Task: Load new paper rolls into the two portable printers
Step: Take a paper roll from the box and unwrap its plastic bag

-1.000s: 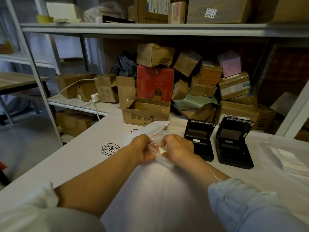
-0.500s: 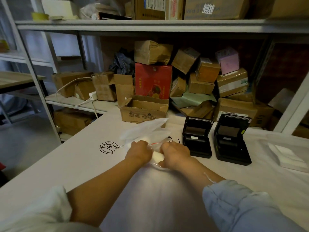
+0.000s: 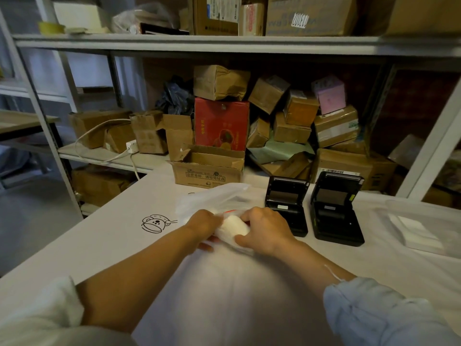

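Head view: white paper roll [image 3: 235,226] inside a clear plastic bag [image 3: 219,199], low on the white counter [image 3: 112,236], lodged between both hands. Left hand [image 3: 203,224] on the roll's left side, fingers curled and gripping the bag's film there, one fingertip poking out beneath. Right hand [image 3: 265,229] on the roll's right side, knuckles up, thumb and fingers [image 3: 247,216] bent round the wrapped roll and pinching the plastic against it. Loose upper part of the bag puffed up behind the hands, toward the shelf. Both forearms reaching forward from the bottom edge and converging at the roll, left one bare with a white sleeve bunched near the elbow, right one with a pale blue sleeve pushed up. Just right of the right hand, two black portable printers side by side, lids raised: the left printer [image 3: 287,204] nearest the knuckles, the right printer [image 3: 335,208] beside it. Open cardboard box [image 3: 207,168] beyond the bag at the counter's far edge. Monkey drawing [image 3: 156,223] printed on the counter to the left of the hands. Clear tray [image 3: 424,221] at far right.
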Available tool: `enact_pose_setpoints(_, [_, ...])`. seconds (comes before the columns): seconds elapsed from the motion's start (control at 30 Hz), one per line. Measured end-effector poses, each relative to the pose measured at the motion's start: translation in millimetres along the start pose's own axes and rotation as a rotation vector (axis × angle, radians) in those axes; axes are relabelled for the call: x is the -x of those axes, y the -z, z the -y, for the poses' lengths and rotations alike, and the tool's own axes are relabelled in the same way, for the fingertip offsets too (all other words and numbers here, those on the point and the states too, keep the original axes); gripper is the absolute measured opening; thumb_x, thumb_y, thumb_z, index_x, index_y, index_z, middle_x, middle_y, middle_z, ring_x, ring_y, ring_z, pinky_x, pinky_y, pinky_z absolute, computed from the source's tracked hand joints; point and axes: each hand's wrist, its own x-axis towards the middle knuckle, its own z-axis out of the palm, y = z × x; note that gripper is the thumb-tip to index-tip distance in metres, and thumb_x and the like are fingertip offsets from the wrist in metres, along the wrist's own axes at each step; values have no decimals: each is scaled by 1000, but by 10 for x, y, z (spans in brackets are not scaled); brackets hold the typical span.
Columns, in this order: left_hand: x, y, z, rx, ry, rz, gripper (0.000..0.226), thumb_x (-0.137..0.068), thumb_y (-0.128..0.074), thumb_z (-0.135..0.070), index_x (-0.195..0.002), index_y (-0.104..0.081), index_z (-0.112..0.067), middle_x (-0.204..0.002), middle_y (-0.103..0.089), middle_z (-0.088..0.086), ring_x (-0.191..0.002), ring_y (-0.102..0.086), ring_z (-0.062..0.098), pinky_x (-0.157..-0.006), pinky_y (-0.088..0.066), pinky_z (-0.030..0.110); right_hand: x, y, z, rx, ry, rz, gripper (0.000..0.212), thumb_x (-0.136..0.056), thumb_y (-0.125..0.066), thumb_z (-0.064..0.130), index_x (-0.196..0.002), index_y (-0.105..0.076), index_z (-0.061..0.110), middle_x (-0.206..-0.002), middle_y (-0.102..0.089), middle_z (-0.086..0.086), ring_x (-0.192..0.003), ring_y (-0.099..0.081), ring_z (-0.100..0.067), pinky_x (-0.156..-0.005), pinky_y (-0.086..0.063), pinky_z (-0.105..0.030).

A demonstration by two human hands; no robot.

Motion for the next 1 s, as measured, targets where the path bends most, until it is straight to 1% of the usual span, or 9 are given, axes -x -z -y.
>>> enact_pose_setpoints(0.17, [28,-133,-106,59,14,-25,26,-97,-48,-20,-110,-57,1,-105,-65,20,-82,-64,28,-70,-57,37,-8,24,-40,-130,-47,139,53,-74,-72,32,-123,-55,20,-119,-62,-2,-104,-59,-24,-87,-52,-41])
enact_pose_setpoints(0.27, [63,-147,-167,94,20,-18,17,-96,-49,-17,-91,-58,-4,-87,-63,14,-72,-61,23,-66,-55,33,-16,29,-58,-254,-66,119,53,-74,-74,29,-124,-57,23,-118,-63,-1,-105,-60,-23,-89,-52,-40])
enact_pose_setpoints(0.4, [87,-66,-205,172,60,54,11,-96,-50,-16,-88,-55,-10,-83,-60,9,-71,-60,20,-63,-55,31,26,105,-133,-618,-64,164,40,-79,-72,7,-117,-65,15,-101,-63,8,-94,-59,-8,-80,-50,-24])
enact_pose_setpoints(0.47, [70,-41,-171,54,21,65,16,-98,-46,-20,-100,-56,-8,-86,-61,11,-72,-62,22,-64,-56,34,50,153,-142,-773,-43,197,41,-81,-70,0,-120,-64,13,-94,-59,17,-86,-57,-1,-74,-48,-15])
enact_pose_setpoints(0.53, [10,-41,-130,-354,-133,-22,27,-100,-38,-26,-109,-56,-8,-94,-63,13,-77,-65,26,-67,-57,38,41,154,-131,-833,-34,160,41,-81,-70,1,-120,-63,11,-93,-60,15,-85,-58,-2,-77,-49,-17])
enact_pose_setpoints(0.63, [-61,-17,-133,-1070,-521,-408,33,-97,-40,-35,-118,-57,-17,-112,-56,9,-98,-59,26,-80,-54,37,13,118,-122,-899,-50,87,46,-80,-73,6,-124,-61,12,-107,-65,3,-102,-60,-13,-90,-52,-30])
enact_pose_setpoints(0.7, [-72,19,-183,-1123,-686,-479,36,-94,-49,-38,-125,-49,-20,-117,-53,8,-101,-56,25,-80,-51,35,-4,121,-163,-1033,-61,65,47,-82,-72,6,-126,-59,13,-116,-66,-4,-109,-61,-20,-91,-54,-33])
enact_pose_setpoints(0.8, [-104,16,-222,-1121,-724,-342,58,-84,-63,-39,-132,-33,-26,-120,-56,6,-98,-62,29,-76,-53,39,-16,131,-194,-1358,-76,76,42,-83,-68,2,-123,-59,9,-116,-67,-14,-109,-64,-26,-82,-57,-27])
enact_pose_setpoints(1.0, [-208,93,-232,-1241,-444,-340,46,-92,-54,-25,-134,-37,-24,-122,-57,7,-107,-58,27,-86,-50,38,-86,145,-311,-1790,-274,-36,34,-90,-59,7,-123,-55,8,-123,-62,-14,-119,-56,-29,-101,-46,-45])
